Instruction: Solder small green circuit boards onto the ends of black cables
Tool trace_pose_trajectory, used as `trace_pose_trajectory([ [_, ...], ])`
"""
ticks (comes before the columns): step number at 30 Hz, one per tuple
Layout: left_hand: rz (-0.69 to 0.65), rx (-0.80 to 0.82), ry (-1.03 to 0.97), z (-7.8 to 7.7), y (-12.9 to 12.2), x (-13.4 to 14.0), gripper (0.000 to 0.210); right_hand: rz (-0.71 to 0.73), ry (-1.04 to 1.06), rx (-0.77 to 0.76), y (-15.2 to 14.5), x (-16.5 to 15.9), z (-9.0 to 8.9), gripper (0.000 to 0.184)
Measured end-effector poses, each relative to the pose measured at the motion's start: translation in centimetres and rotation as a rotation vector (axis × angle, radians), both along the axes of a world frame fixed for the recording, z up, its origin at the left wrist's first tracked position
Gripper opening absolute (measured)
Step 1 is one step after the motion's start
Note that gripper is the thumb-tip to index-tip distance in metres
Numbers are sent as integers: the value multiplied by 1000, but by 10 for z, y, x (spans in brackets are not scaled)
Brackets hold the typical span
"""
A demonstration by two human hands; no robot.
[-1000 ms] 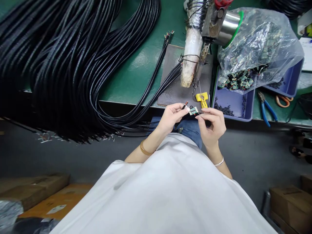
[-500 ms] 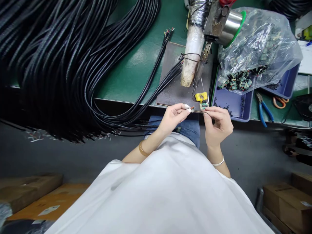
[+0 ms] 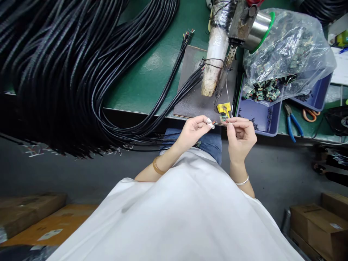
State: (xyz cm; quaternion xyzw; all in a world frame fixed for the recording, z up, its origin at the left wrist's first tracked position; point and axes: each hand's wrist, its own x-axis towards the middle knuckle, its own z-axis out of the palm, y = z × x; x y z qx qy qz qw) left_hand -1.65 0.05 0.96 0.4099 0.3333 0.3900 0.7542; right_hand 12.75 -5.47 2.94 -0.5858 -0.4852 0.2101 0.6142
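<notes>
My left hand (image 3: pixel 194 131), with white coverings on its fingertips, is closed in a pinch on a cable end (image 3: pixel 214 122) whose thin coloured wires poke out to the right. My right hand (image 3: pixel 241 137) is pinched at the near edge of the board; what its fingertips hold is too small to make out. Just beyond those fingertips a small green circuit board (image 3: pixel 223 118) sits at a yellow block (image 3: pixel 224 108). A soldering iron (image 3: pixel 225 74) points down above the block, its tip just behind it. Solder wire (image 3: pixel 227 90) hangs beside the iron.
Black cables (image 3: pixel 67 72) pile up on the left and hang over the table edge. A white tube (image 3: pixel 213 69) leans beside the iron. To the right are a purple tray (image 3: pixel 258 127), a plastic bag (image 3: pixel 288 47) of small boards, blue-handled pliers (image 3: pixel 293 125) and orange-handled scissors (image 3: pixel 310 115).
The small board shows at a different angle, slightly left of my right fingertips. The solder wire hangs differently. My left hand has hardly moved and still pinches the cable end.
</notes>
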Motion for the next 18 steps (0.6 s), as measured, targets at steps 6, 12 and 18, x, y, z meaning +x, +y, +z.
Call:
trace_pose_trajectory([
  [6, 12, 9, -3, 0, 0, 0, 30, 19, -52, -2, -4, -9, -5, 6],
  [12, 75, 15, -3, -5, -2, 0, 27, 21, -160, 40, -6, -9, -11, 9],
  [18, 132, 33, 21, -10, -1, 3, 28, 3, -216, 100, -5, -1, -17, 12],
])
